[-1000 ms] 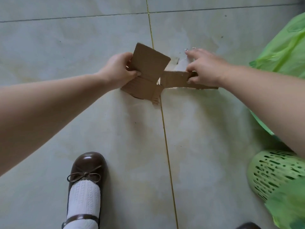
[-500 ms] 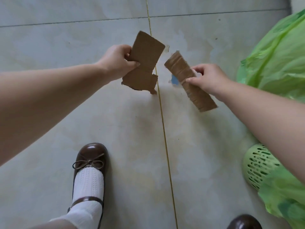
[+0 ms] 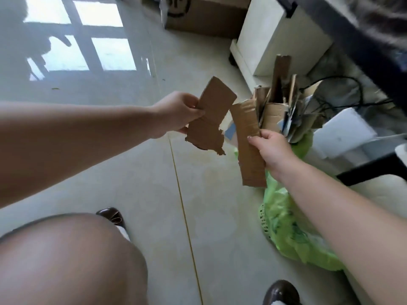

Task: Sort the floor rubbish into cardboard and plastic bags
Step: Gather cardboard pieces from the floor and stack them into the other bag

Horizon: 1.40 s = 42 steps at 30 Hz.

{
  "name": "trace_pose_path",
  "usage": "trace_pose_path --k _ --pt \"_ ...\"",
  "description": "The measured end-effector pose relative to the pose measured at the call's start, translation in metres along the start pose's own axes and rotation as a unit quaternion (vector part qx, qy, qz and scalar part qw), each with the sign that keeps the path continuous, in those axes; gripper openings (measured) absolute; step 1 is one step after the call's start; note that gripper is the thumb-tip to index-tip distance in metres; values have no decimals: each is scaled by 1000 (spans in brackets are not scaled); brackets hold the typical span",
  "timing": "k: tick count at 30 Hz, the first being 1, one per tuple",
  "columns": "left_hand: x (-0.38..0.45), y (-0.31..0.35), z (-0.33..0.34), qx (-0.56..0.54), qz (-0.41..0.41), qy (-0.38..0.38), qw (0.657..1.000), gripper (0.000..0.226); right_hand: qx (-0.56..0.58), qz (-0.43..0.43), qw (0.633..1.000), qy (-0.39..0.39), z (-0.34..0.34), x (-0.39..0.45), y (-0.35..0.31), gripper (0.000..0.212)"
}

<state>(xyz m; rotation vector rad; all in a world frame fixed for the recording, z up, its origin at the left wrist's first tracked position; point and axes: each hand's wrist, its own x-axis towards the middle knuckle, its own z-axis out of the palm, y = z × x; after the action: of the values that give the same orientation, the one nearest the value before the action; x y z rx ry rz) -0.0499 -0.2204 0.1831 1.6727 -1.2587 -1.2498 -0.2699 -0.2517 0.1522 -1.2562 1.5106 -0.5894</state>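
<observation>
1. Floor [image 3: 143,172]: pale glossy tiles fill most of the frame; a thin yellowish joint line runs from centre down to the lower edge. A bright window reflection lies in the upper left.
2. Room, top of frame: a brown cardboard box [image 3: 204,16] at upper centre, a white cabinet [image 3: 275,38] to its right, and a dark table edge [image 3: 352,38] crossing the upper right corner. Black cables [image 3: 343,84] trail beneath it.
3. Left hand [image 3: 178,114], centre of frame: fingers curled, thumb on the front face, gripping a torn cardboard piece [image 3: 209,119] held upright in the air.
4. Right hand [image 3: 273,150], right of centre: fingers and thumb pinch a long cardboard strip [image 3: 247,142] along its right edge; its upper end nearly meets the torn piece.
5. Green bag [image 3: 293,234], lower right: lines a green perforated basket [image 3: 263,221]; cardboard scraps [image 3: 277,100] stand bunched just behind the strip.
6. Knee [image 3: 66,258] and two brown shoes [image 3: 111,215] occupy the lower edge.
7. Change from half a second earlier: the view has tilted up to show the room, both pieces have been carried rightward toward the scraps, and the knee has entered the frame.
</observation>
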Motion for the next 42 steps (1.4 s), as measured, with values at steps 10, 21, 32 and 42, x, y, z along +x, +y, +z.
trace_pose_path --k 10,21,32,42 --pt "-9 143 135 -118 43 -51 991 14 74 -69 969 224 -129 -38 -33 21" --pt "77 148 188 -89 50 -37 994 35 68 -109 974 186 -127 38 -32 24" --pt "140 102 196 70 131 32 988 49 -85 -135 970 183 -123 94 -6 25" --pt "150 84 201 248 128 -4 960 30 -272 -108 939 177 -118 110 7 27"
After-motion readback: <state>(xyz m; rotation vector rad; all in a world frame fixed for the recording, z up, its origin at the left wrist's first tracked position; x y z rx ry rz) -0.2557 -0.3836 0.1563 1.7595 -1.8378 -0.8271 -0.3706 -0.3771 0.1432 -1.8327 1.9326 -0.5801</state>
